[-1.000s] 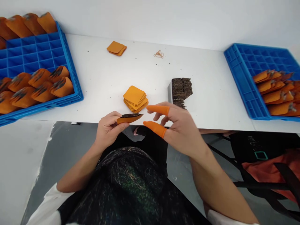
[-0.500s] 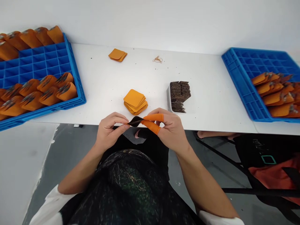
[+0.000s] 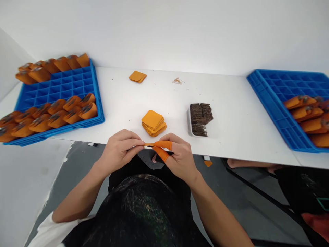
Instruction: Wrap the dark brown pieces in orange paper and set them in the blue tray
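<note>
At the table's front edge, my left hand (image 3: 121,151) pinches one end of a thin flat piece (image 3: 148,144), orange along the top with a dark underside. My right hand (image 3: 180,155), with orange finger covers on thumb and forefinger, pinches its other end. The piece is seen almost edge-on, and the fingertips hide its ends. Just beyond my hands lies a stack of orange square pieces with rounded corners (image 3: 153,123). To the right, a white tray (image 3: 189,120) holds dark brown thin squares (image 3: 200,115) packed on edge.
A blue divided crate (image 3: 99,92) with rolled orange pieces stands at left, another blue crate (image 3: 272,109) at right. Farther back lie a few orange squares (image 3: 137,77) and some rubber bands (image 3: 177,81). A seated person's arm (image 3: 246,164) shows below the table at right.
The held piece has turned from showing a curved dark face to nearly edge-on, with orange on top. Both hands keep their pinch. The view has tilted up, so everything appears lower.
</note>
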